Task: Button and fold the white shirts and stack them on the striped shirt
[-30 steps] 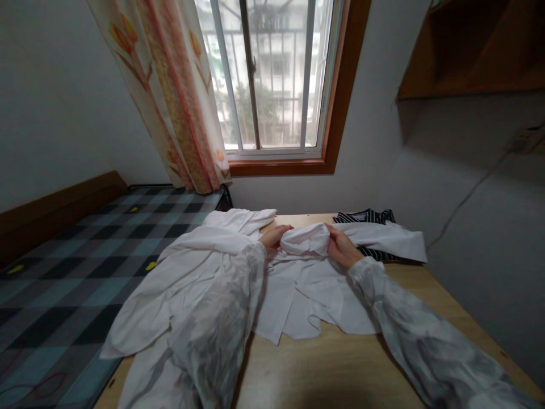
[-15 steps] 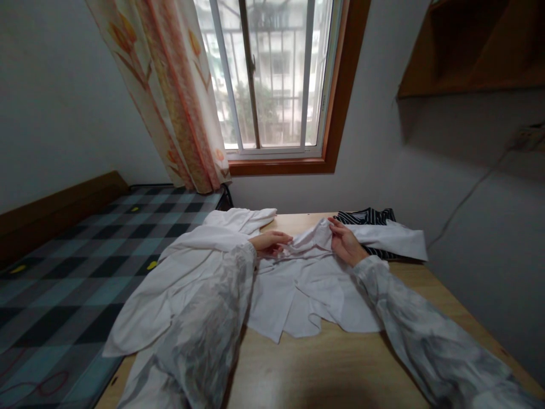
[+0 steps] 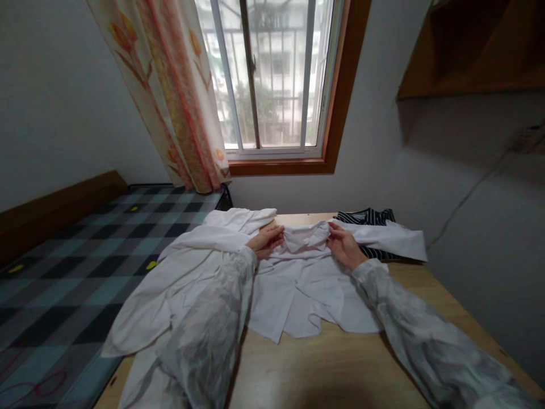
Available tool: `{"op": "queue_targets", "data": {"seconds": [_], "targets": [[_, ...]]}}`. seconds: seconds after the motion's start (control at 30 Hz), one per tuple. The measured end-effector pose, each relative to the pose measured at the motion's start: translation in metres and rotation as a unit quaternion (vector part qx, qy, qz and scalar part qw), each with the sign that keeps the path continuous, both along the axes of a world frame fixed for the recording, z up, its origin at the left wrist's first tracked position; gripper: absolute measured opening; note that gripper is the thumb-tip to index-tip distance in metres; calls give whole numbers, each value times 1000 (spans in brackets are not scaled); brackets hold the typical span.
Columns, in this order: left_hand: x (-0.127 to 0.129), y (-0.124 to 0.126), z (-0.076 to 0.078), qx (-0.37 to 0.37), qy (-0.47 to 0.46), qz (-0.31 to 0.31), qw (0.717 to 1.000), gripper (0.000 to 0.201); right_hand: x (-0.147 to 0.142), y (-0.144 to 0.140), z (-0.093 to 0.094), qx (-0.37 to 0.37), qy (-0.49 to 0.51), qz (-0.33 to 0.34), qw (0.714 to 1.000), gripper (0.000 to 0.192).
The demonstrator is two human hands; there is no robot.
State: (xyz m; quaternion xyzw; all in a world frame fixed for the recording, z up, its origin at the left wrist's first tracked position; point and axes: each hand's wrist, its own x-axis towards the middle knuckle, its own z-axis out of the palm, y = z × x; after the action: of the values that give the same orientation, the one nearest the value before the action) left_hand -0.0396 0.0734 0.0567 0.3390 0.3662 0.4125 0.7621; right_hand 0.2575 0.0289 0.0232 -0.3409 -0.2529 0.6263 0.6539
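Both hands, left hand point(image 3: 264, 241) and right hand point(image 3: 344, 247), pinch the collar of the crumpled white cotton shirt point(image 3: 304, 278) near the bench's point(image 3: 340, 369) far edge; uneven pulling could skew it or drag it onto the striped dark garment point(image 3: 369, 218).

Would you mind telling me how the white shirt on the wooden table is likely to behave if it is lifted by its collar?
The white cotton-looking shirt probably hangs floppy: it lies creased and bunched between the left hand and right hand. It seems light, being thin cloth. It may slide easily on the smooth wooden table, dragging its sleeve across the black-and-white striped garment.
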Motion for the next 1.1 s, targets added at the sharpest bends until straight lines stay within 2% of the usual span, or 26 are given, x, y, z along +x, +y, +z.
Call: {"op": "queue_targets", "data": {"seconds": [0.13,0.33,0.67,0.73,0.77,0.83,0.9,0.97,1.0,1.1], "targets": [[3,4,1,-21,-40,23,999,15,-4,-4,1,23,-32,-11,999,40],[3,13,-8,-55,21,59,997,21,0,-7,-1,87,-143,-3,986,54],[13,7,-7,-28,125,12,992,24,0,-2,3,156,-221,-65,961,50],[15,4,-10,20,212,-2,977,32,2,2,1,159,-243,-79,954,50],[16,3,-13,68,274,-8,959,33,4,4,-1,158,-261,-82,949,51],[18,2,-17,185,394,-5,900,31,8,8,-3,152,-316,-85,933,50],[20,2,-20,269,458,10,847,23,12,8,-3,152,-394,-93,902,42],[24,4,-21,303,472,32,827,18,12,6,1,182,-489,-121,844,39],[26,5,-21,310,473,41,823,16,11,4,4,211,-540,-136,804,39],[33,7,-19,339,474,62,810,12,2,-2,21,297,-677,-147,657,48]]}}
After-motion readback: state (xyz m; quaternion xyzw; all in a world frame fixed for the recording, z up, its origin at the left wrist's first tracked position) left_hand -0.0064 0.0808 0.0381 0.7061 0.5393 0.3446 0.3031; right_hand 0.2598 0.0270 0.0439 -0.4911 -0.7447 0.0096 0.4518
